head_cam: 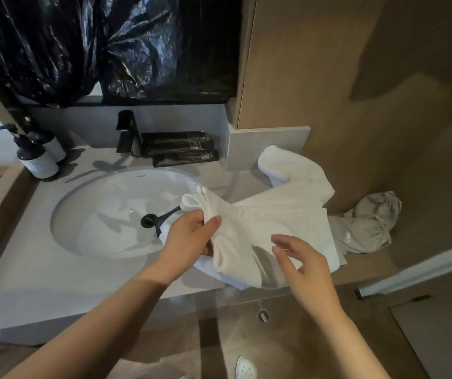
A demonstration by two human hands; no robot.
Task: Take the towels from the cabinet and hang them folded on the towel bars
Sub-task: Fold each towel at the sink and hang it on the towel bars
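I'm gripping the white towel (276,214) with my left hand (189,237). My thumb and fingers are curling round a bunched fold of it, right at the near right rim of the sink (96,225). My right hand (305,262) is hovering just beside that grip with its fingers loosely spread and holding nothing. The fingertips are sitting very close over the cloth, and I cannot tell whether they are touching it.

The towel itself is sprawling across the pale counter (28,255) to the right of the basin. One end is lying rumpled up by the wall corner. The middle is running down toward me, and the near part is drooping over the counter's front edge under my hands.

A grey cloth bundle (369,225) is lying just right of the towel, touching its edge. At the back of the basin a black faucet (129,135) is standing, with a stack of black packets (181,149) just beside it on its right. Two dark pump bottles (35,155) are standing together at the counter's far left. Crinkled black plastic sheeting (82,45) is hanging over the wall above the sink. A black drain stopper (148,220) is showing in the bowl, just left of my left hand.
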